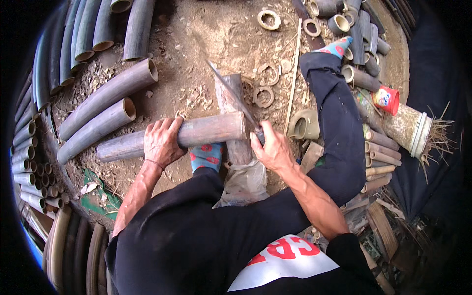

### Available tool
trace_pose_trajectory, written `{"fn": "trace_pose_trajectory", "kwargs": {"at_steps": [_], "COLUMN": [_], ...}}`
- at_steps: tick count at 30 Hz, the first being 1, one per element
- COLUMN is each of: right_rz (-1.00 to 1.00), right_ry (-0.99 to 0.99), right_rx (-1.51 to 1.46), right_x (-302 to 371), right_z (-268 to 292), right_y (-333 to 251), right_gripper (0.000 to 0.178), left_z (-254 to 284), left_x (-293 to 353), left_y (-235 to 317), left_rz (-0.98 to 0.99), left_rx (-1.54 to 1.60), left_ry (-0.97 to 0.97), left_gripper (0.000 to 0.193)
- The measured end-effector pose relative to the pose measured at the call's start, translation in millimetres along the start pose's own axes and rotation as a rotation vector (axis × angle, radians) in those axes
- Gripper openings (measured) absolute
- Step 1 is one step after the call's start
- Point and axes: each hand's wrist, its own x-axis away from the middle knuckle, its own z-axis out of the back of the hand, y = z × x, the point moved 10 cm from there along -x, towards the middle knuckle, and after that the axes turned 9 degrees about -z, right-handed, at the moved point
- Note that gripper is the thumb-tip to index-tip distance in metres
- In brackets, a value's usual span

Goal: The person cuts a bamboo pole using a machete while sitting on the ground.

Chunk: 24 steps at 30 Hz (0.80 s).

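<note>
Item one: a bamboo length [211,130], brown-grey, lying across a wooden block [229,101] on the ground [196,24], its near-cut end at your right.
Item two: your left hand [162,142], fingers clasped over the bamboo's middle, bearing on it from above.
Item three: your right hand [274,150], fingers clenched round the handle of a long blade [231,91], which slants up and leftward past the bamboo's right end; whether it touches cannot be told.
Item four: your patterned sock [206,156], left foot, beside the block and just below the bamboo.
Surroundings: two loose bamboo poles [110,101] to the left; a cut ring [263,97] beyond the block, among shavings.
Step in hand, as judged: working the bamboo's right end with the blade. Next move calls for a firm left hold, the bamboo braced on the block, and your foot clear of the edge.
</note>
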Motion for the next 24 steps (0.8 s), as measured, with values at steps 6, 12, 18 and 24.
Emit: {"fn": "trace_pose_trajectory", "kwargs": {"at_steps": [6, 12, 18, 24], "right_rz": [0.307, 0.036, 0.067, 0.224], "right_ry": [0.245, 0.076, 0.066, 0.182], "right_rx": [-0.087, -0.084, 0.106, -0.192], "right_x": [24, 12, -1, 13], "right_z": [24, 13, -1, 29], "right_y": [-43, -28, -2, -53], "right_gripper": [0.029, 0.027, 0.028, 0.030], "left_z": [5, -1, 3, -3], "left_x": [12, 12, 16, 28], "left_y": [8, 6, 13, 12], "left_rz": [-0.027, -0.026, -0.043, -0.011], "left_rx": [-0.074, -0.104, -0.156, -0.205], "left_ry": [0.156, 0.178, 0.262, 0.320], "left_gripper": [0.064, 0.063, 0.061, 0.057]}}
